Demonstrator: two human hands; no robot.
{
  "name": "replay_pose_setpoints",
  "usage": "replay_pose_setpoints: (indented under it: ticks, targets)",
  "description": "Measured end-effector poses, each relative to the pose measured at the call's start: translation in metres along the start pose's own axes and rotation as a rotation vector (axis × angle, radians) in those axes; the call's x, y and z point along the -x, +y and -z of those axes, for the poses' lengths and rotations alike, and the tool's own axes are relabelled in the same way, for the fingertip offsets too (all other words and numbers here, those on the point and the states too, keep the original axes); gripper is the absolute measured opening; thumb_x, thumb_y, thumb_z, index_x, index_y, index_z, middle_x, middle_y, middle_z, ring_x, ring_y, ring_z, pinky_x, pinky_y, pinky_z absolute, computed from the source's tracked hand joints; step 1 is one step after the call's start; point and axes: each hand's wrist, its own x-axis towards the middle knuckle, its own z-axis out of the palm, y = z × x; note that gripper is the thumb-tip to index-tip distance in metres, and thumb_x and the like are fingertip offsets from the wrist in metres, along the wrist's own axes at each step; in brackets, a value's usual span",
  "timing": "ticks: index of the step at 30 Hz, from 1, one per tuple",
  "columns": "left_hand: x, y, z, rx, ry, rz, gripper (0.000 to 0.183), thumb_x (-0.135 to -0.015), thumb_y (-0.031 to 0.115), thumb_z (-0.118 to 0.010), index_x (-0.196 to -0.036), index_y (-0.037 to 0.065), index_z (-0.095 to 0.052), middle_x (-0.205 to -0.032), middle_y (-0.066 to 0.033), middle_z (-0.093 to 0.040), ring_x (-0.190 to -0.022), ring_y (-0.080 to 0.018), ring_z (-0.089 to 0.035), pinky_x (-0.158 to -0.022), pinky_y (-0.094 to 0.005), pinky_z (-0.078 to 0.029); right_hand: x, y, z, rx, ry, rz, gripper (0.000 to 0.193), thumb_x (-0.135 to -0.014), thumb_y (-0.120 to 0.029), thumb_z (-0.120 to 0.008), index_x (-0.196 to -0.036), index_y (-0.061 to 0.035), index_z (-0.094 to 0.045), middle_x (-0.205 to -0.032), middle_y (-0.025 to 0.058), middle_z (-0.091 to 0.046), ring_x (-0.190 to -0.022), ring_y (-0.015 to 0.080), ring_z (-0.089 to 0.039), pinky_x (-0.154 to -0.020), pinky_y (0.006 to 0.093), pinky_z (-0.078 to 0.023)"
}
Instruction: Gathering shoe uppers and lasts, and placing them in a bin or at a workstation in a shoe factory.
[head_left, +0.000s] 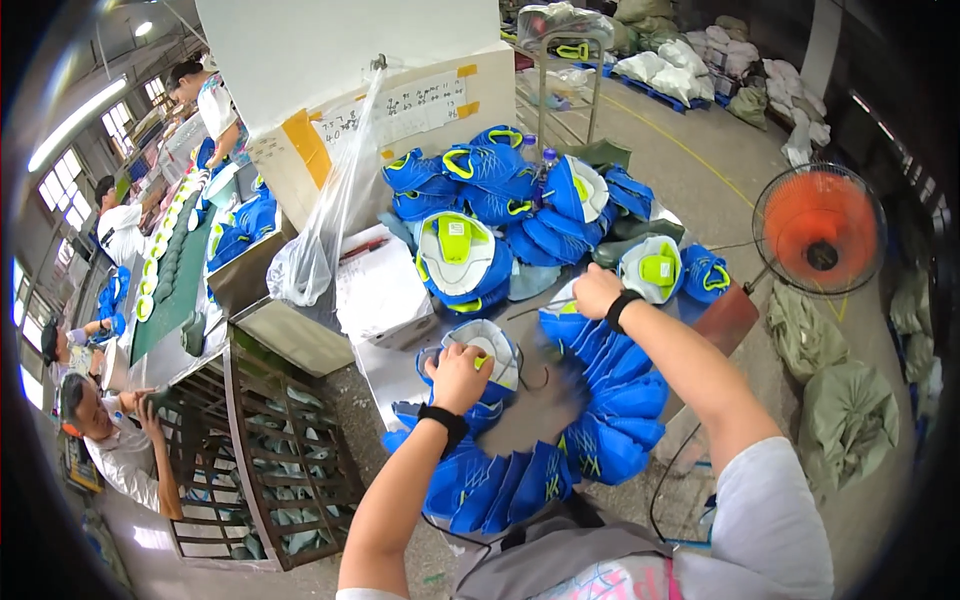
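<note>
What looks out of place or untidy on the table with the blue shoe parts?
Nothing looks damaged or spilled. The blue shoe uppers near the hands lie in a neat fan, but the pile of uppers behind is loose and jumbled, some turned inside out.

An orange-bladed floor fan (820, 229) stands at the right. A clear plastic bag (310, 255) hangs beside a metal rack (265, 455). Stuffed green sacks (845, 420) lie on the floor.

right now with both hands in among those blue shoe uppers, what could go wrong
1. The left hand holds a blue upper beside the fanned ring of uppers; a stray elbow could knock the ring out of order.
2. The heap of uppers behind is loosely stacked near the table edge, so pieces may slide off.
3. The right hand works close to that heap; pulling one piece might bring others down.
</note>
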Motion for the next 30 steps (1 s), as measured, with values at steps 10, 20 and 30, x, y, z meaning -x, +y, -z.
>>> replay_pose_setpoints:
  ticks: [10,20,30]
  targets:
    - [-0.051,0.1,-0.085,-0.142,-0.264,-0.144,0.055,-0.074,0.036,-0.06,-0.111,-0.002,-0.047,-0.117,-0.0154,-0.046,-0.108,-0.0309,-0.044,-0.079,-0.0497,-0.042,-0.076,0.017,-0.114,0.086,0.275,-0.067,0.034,-0.077,-0.032,-0.046,-0.1,-0.0133,-0.064,-0.112,0.0116,-0.056,-0.102,0.0253,-0.055,-0.084,0.0382,-0.044]
    - [-0.08,0.135,-0.119,-0.052,-0.247,-0.037,0.075,-0.068,0.052,-0.062,-0.124,0.009,-0.037,-0.127,-0.0148,-0.028,-0.116,-0.0331,-0.033,-0.08,-0.0553,-0.041,-0.094,0.055,-0.12,0.035,-0.295,0.03,0.023,-0.074,-0.024,-0.054,-0.091,-0.0102,-0.063,-0.104,0.0128,-0.059,-0.099,0.0278,-0.057,-0.082,0.0388,-0.045]
    - [-0.086,0.17,-0.117,0.028,-0.17,-0.05,0.089,-0.063,0.044,-0.071,-0.133,0.019,-0.022,-0.123,-0.0128,-0.038,-0.112,-0.0322,-0.041,-0.075,-0.0564,-0.041,-0.028,0.08,0.057,-1.449,0.317,0.167,0.017,-0.065,0.013,-0.05,-0.067,-0.0031,-0.045,-0.056,0.0059,-0.05,-0.046,0.0166,-0.055,-0.042,0.0266,-0.047]
